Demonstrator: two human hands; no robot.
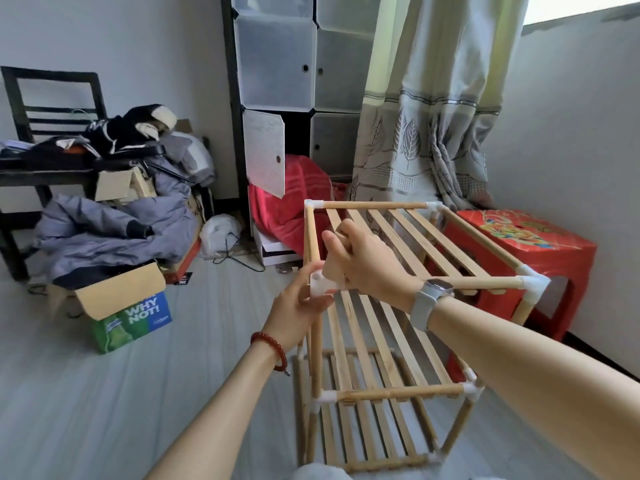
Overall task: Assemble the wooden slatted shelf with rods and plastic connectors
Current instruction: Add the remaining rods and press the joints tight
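both grips clamp the white connector [320, 284] at the shelf [398, 341] corner, left hand [298, 306] below, right hand [367, 265] above.

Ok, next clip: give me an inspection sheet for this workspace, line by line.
Surface: pale floor, shelf standing on it.
Job's things: wooden slatted shelf, three tiers; white plastic connector at the near top-left corner.
Clutter: clothes pile, printed cardboard box, red plastic stool.
Grippers: left hand holds the connector; right hand grips at the same corner.
Cables: black cable on the floor by the cabinet.
Surroundings: cube cabinet, curtain, dark chair.
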